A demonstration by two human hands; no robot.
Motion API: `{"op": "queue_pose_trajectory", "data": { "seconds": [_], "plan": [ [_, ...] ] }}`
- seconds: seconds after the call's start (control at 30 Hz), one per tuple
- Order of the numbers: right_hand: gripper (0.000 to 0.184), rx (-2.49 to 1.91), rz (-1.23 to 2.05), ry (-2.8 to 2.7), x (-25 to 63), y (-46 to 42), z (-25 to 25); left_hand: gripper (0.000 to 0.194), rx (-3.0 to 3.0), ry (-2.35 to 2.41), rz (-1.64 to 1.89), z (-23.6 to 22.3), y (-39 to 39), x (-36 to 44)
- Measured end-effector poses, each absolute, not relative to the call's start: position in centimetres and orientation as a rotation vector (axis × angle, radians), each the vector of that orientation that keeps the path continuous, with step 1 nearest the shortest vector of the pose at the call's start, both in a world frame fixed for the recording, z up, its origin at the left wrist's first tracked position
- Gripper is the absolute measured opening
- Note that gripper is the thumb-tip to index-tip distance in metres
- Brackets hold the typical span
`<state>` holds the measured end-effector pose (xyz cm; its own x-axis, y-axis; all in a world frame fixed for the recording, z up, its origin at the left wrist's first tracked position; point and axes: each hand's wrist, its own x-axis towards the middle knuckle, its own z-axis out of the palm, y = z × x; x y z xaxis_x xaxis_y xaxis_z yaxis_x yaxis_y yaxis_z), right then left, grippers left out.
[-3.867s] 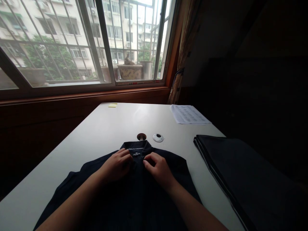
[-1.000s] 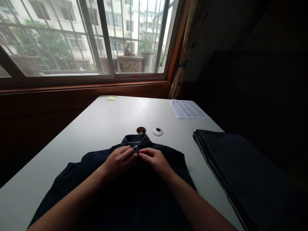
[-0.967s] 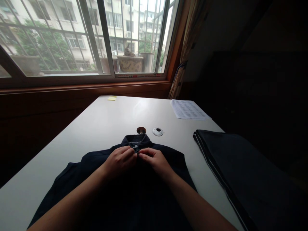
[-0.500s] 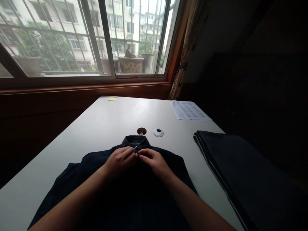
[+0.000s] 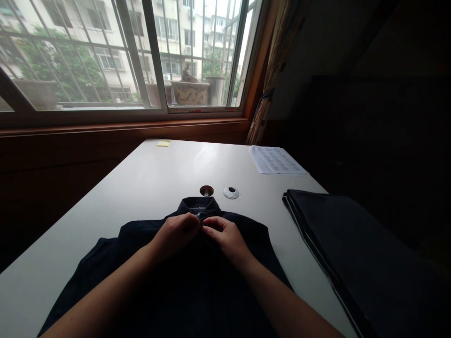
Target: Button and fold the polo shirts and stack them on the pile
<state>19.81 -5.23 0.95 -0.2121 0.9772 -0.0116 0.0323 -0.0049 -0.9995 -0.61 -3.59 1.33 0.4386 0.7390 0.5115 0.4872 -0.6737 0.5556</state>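
A dark navy collared shirt [image 5: 197,286] lies spread on the white table, its collar [image 5: 200,203] pointing away from me. My left hand [image 5: 178,232] is closed on the front edge of the shirt just below the collar. Right beside it, my right hand [image 5: 227,237] pinches the opposite front edge between thumb and fingers. The fingertips of both hands nearly meet at the neck opening. Whatever small part of the placket lies between them, such as a button, is hidden. Part of a neck label shows just above the fingertips.
On the right of the white table [image 5: 116,188] lies a folded dark cloth [image 5: 352,244]. Beyond the collar are a round cable hole [image 5: 206,190] and its white cover [image 5: 231,192]. Printed sheets [image 5: 276,160] and a yellow sticky note [image 5: 163,143] lie near the far edge, below a window.
Since the earliest frame, my hands have come together at the neck opening, drawing the two front edges close. In the last second only my fingers have shifted slightly.
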Motion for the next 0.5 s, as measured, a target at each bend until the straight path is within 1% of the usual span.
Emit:
{"op": "queue_pose_trajectory", "data": {
  "seconds": [0.23,0.4,0.5],
  "plan": [
    [0.021,-1.166,1.209,-1.468,19.66,-5.41,1.21,0.011,2.166,1.045,0.972,2.39,-4.04,-0.44],
    [0.019,-1.190,1.086,-1.532,19.49,-5.60,1.23,0.022,2.003,1.065,0.931,1.83,-3.59,-0.49],
    [0.017,-1.191,1.043,-1.562,19.40,-5.63,1.18,0.023,1.932,1.084,0.935,1.57,-3.41,-0.42]
  ]
}}
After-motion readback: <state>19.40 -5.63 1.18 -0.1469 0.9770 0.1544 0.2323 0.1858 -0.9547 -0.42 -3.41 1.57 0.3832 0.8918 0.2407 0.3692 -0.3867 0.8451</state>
